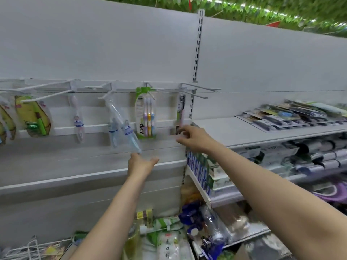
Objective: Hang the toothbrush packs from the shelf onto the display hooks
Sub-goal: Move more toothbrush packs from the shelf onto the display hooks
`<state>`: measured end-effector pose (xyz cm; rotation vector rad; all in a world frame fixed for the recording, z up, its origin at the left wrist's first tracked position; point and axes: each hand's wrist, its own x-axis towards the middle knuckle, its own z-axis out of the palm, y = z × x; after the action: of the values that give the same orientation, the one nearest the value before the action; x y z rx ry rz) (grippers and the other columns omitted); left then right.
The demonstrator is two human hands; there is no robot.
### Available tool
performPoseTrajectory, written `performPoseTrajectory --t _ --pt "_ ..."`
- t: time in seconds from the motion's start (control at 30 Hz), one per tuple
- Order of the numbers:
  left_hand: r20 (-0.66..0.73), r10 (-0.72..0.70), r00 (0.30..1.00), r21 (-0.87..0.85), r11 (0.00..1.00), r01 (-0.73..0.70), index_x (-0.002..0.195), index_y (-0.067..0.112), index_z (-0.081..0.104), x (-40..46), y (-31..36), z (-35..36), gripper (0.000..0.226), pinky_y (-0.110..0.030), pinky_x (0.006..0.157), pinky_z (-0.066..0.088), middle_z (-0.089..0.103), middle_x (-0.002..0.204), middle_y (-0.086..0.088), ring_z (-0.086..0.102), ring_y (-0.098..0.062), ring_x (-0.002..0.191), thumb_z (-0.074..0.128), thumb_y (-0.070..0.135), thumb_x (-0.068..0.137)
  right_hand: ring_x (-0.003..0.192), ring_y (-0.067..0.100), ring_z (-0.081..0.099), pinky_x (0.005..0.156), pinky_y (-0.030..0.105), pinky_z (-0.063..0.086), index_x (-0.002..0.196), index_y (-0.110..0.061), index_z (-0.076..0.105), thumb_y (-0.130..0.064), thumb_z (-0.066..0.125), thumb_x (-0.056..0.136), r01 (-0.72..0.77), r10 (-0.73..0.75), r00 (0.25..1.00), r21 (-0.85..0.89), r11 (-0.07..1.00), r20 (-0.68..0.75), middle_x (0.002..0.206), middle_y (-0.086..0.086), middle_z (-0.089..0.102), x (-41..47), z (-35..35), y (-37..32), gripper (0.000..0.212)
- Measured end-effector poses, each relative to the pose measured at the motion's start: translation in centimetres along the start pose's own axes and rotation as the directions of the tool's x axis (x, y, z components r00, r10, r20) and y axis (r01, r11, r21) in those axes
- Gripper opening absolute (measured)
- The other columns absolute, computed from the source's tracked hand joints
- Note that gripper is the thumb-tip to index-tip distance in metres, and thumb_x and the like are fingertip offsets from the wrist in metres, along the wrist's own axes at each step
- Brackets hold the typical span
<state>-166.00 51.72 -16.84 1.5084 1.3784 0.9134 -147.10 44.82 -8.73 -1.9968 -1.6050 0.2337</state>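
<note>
**R hand at far-right hook pack, L hand idle below**

R hand sits at the bottom of the dark toothbrush pack hanging on the far-right hook; fingers part-curled, thumb + index look to touch/pinch its lower edge, blur so can't tell firm grip; prob steadying so pack hangs straight.
L hand is low, fingers spread + relaxed, holds nothing; clear bagged brushes just above its fingertips.
Green 3-brush pack hangs on the next hook left, close beside; tight gap there.
Remaining packs lie flat on shelf to the right, near its front edge; upright post between shelf + hooks; open room in front of the hook tips.
</note>
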Motion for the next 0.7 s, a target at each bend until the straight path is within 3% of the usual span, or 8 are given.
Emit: performPoseTrajectory --t 0.13,0.2,0.3,0.43,0.5,0.6,0.7 --pt "0.100 0.036 0.994 0.111 0.993 -0.047 0.146 -0.003 0.033 -5.9 6.3 6.0 0.088 -0.041 0.104 0.041 0.043 0.149 -0.020 0.046 -0.037 0.133 0.073 0.045 0.085 0.129 0.027 0.053 0.102 0.038 0.045 0.143 -0.020 0.051 -0.042 0.063 0.095 -0.060 0.066 0.998 -0.284 0.957 0.012 0.141 0.007 0.058 -6.0 -7.2 8.2 0.054" --pt "0.171 0.069 0.983 0.098 0.991 -0.087 0.145 -0.007 0.034 -9.2 9.2 9.4 0.085 -0.041 0.105 0.040 0.040 0.151 -0.021 0.043 -0.038 0.135 0.070 0.046 0.088 0.131 0.027 0.051 0.104 0.039 0.044 0.144 -0.020 0.050 -0.042 0.063 0.096 -0.084 0.082 0.996 -0.336 0.938 -0.020 0.144 0.007 0.055 -9.1 -11.1 11.8 0.054" --pt "0.267 0.240 0.933 0.071 0.961 -0.267 0.147 0.000 0.033 -13.9 12.5 15.0 0.082 -0.041 0.107 0.039 0.040 0.152 -0.018 0.042 -0.034 0.137 0.073 0.039 0.088 0.127 0.027 0.054 0.101 0.040 0.046 0.145 -0.022 0.048 -0.043 0.062 0.097 -0.121 0.099 0.992 -0.363 0.924 -0.079 0.144 0.007 0.054 -13.9 -16.3 16.6 0.054" --pt "0.428 0.502 0.751 0.177 0.769 -0.615 0.146 0.015 0.038 -19.1 17.2 21.9 0.076 -0.040 0.107 0.040 0.045 0.148 -0.011 0.045 -0.029 0.133 0.077 0.036 0.084 0.117 0.027 0.059 0.081 0.033 0.044 0.143 -0.025 0.050 -0.044 0.061 0.097 -0.158 0.095 0.982 -0.439 0.885 -0.161 0.138 0.006 0.060 -19.5 -22.0 22.4 0.051" --pt "0.502 0.575 0.646 0.237 0.627 -0.743 0.142 0.017 0.043 -21.0 19.5 25.1 0.069 -0.037 0.103 0.040 0.047 0.145 -0.010 0.046 -0.027 0.131 0.076 0.033 0.084 0.118 0.026 0.059 0.083 0.033 0.046 0.142 -0.022 0.051 -0.042 0.062 0.096 -0.179 0.100 0.976 -0.460 0.869 -0.191 0.136 0.006 0.061 -21.7 -24.6 24.8 0.051" --pt "0.569 0.628 0.531 0.282 0.458 -0.843 0.143 0.017 0.044 -23.1 22.4 29.4 0.069 -0.041 0.106 0.041 0.048 0.144 -0.009 0.046 -0.028 0.131 0.076 0.034 0.083 0.122 0.028 0.056 0.091 0.037 0.049 0.142 -0.021 0.051 -0.043 0.063 0.095 -0.231 0.131 0.964 -0.480 0.846 -0.232 0.137 0.006 0.060 -24.4 -28.2 28.7 0.053" --pt "0.624 0.632 0.461 0.282 0.368 -0.886 0.143 0.020 0.043 -24.2 24.6 33.4 0.071 -0.051 0.109 0.038 0.047 0.144 -0.008 0.046 -0.029 0.132 0.076 0.035 0.082 0.124 0.027 0.054 0.089 0.038 0.048 0.143 -0.025 0.048 -0.047 0.063 0.094 -0.297 0.177 0.942 -0.457 0.839 -0.286 0.137 0.005 0.058 -26.4 -31.3 32.7 0.056"
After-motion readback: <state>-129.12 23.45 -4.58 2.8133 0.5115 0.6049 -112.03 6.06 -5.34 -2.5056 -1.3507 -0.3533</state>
